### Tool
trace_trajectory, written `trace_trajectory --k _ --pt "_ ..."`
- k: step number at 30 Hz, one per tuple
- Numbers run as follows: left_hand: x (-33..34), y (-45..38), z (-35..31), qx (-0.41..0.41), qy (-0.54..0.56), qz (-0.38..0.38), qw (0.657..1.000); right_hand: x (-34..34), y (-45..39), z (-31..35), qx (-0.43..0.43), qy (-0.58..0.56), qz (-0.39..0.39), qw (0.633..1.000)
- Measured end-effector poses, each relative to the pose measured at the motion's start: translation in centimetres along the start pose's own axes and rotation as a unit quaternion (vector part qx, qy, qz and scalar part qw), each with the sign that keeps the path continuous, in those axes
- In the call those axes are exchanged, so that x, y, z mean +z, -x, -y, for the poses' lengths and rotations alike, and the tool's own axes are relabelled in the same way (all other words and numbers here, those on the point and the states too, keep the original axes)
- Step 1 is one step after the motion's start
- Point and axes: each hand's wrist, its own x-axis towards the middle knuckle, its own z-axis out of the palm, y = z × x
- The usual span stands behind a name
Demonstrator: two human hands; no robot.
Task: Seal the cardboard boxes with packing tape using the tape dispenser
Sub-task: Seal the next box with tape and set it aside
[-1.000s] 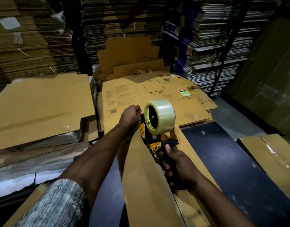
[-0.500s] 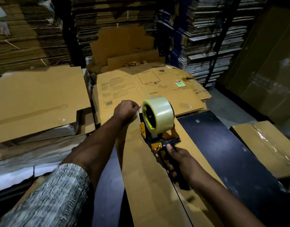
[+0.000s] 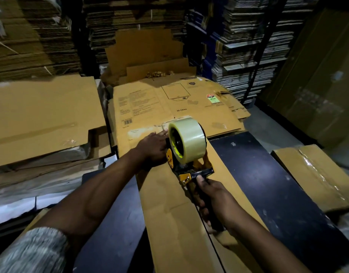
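A long flattened cardboard box (image 3: 169, 209) lies on a dark table (image 3: 268, 184), running away from me. On its far end stands a yellow and black tape dispenser (image 3: 186, 154) with a roll of clear tape. My right hand (image 3: 213, 198) grips the dispenser's handle from behind. Just left of the roll, my left hand (image 3: 154, 144) rests flat on the box with its fingers stretched forward. The dispenser's front edge and the tape end are hidden behind the roll.
A printed flat carton (image 3: 169, 103) lies beyond the box. Large flat cardboard sheets (image 3: 41, 115) are stacked at the left. A taped box (image 3: 315, 174) sits at the right. Shelves of bundled flat cartons (image 3: 248, 46) fill the background.
My left hand has opened from a curled grip near the tape roll to lie flat on the box. The dispenser stays near the box's far end in my right hand.
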Motion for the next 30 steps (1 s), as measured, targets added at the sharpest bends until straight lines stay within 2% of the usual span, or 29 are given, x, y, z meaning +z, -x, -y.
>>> trace_trajectory --k 8,12,15,18,20,23,24,26,28,30 --pt "-1.4 -2.1 0.5 -0.024 -0.015 0.002 1.000 -0.3 -3.3 1.0 0.015 0.004 -0.010 1.000" --pt "-0.9 -2.1 1.2 -0.005 -0.061 0.014 0.998 -0.8 -0.4 -0.3 -0.007 0.013 0.011 1.000" --pt "-0.4 -1.9 1.4 -0.004 -0.045 0.015 0.999 -1.5 3.4 -2.5 -0.028 0.001 0.030 0.999" --pt "0.0 -1.8 1.4 -0.024 -0.001 -0.018 1.000 -1.5 5.3 -3.4 -0.012 -0.023 0.011 1.000" --pt "-0.3 -0.9 0.3 -0.040 0.000 -0.070 0.997 -1.4 5.5 -3.4 -0.008 -0.028 0.007 1.000" --pt "-0.2 2.5 -2.8 0.021 0.096 -0.178 0.979 -1.4 5.4 -3.3 -0.012 -0.037 0.010 0.999" --pt "0.3 3.8 -3.6 0.059 0.114 -0.176 0.976 -1.4 5.3 -3.3 -0.014 -0.035 0.010 0.999" --pt "1.4 5.4 -4.2 0.101 0.082 -0.110 0.985 -1.3 5.3 -3.3 -0.018 -0.033 0.011 0.999" --pt "1.9 5.4 -3.5 0.101 0.049 -0.046 0.993 -1.1 5.3 -3.1 -0.012 -0.034 0.006 0.999" --pt "1.8 4.9 -3.2 0.103 0.027 -0.042 0.993 -1.2 5.2 -3.0 -0.004 -0.032 0.003 0.999"
